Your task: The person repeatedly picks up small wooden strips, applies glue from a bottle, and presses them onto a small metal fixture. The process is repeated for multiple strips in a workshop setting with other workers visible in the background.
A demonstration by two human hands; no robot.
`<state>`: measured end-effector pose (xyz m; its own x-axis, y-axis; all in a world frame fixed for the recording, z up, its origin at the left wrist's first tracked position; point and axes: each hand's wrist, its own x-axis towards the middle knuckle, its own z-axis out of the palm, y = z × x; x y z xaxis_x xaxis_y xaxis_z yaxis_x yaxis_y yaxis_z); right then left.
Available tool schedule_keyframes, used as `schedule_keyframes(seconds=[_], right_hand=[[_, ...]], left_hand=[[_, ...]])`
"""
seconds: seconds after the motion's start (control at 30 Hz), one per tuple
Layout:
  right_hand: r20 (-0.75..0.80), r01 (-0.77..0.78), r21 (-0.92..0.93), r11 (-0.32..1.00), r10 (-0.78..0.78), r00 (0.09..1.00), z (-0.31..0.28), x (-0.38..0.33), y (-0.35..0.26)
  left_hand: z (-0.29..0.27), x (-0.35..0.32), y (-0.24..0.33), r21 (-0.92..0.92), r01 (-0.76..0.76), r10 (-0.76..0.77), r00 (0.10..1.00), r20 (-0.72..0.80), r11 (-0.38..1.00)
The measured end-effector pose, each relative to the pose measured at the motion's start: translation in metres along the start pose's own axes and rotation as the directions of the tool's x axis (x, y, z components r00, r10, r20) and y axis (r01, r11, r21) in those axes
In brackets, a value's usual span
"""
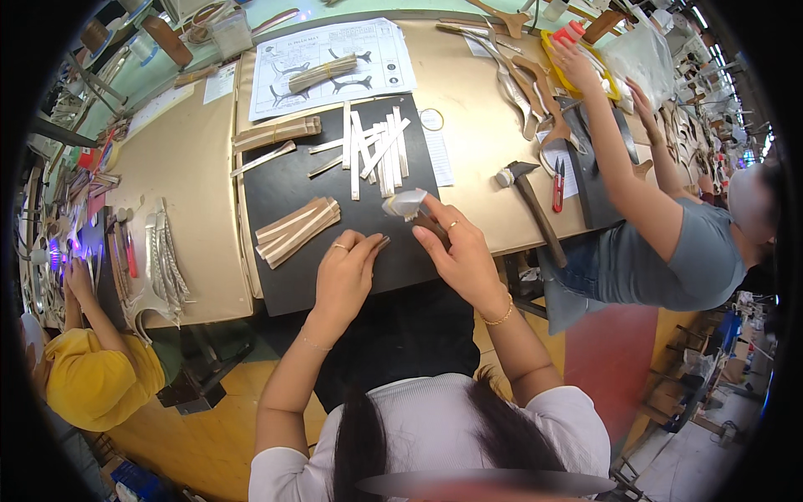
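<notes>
My right hand (462,255) is wrapped around the brown handle of what looks like a hammer (406,203), its head covered in something white. That head is over the black mat (368,266). To its left, my left hand (345,268) is closed in a pinch on the end of a small thin strip (382,243) just above the mat's near part; most of the strip is hidden by my fingers. Beyond my hands lies a loose pile of pale strips (381,155). Left of them are brown and cream strips (297,230) in a fanned stack.
A tied bundle of strips (278,132) lies at the mat's far left corner. Behind it is a printed drawing sheet (272,63) with another bundle (322,73) on it. At right are a second hammer (535,205), red snips (558,186) and a co-worker's arm (615,151).
</notes>
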<state>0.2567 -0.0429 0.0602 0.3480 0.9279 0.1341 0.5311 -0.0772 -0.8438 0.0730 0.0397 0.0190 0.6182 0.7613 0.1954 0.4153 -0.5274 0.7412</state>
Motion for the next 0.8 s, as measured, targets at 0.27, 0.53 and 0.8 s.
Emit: schedule_keyframes(seconds=[0.27, 0.53, 0.8], right_hand=[[0.089, -0.002, -0.168, 0.986, 0.017, 0.996, -0.010, -0.022, 0.010], [0.092, 0.039, -0.288, 0.957, -0.013, 0.996, -0.005, -0.023, 0.016], [0.108, 0.087, -0.331, 0.940, -0.054, 0.993, 0.000, -0.022, 0.015]], left_hand=[[0.010, 0.001, -0.012, 0.058, -0.008, 0.013, 0.997, -0.082, 0.998], [0.012, -0.002, -0.011, 0.092, 0.045, -0.035, 0.994, -0.106, 0.995], [0.010, -0.003, -0.010, 0.292, -0.127, 0.151, 0.986, -0.063, 0.948]])
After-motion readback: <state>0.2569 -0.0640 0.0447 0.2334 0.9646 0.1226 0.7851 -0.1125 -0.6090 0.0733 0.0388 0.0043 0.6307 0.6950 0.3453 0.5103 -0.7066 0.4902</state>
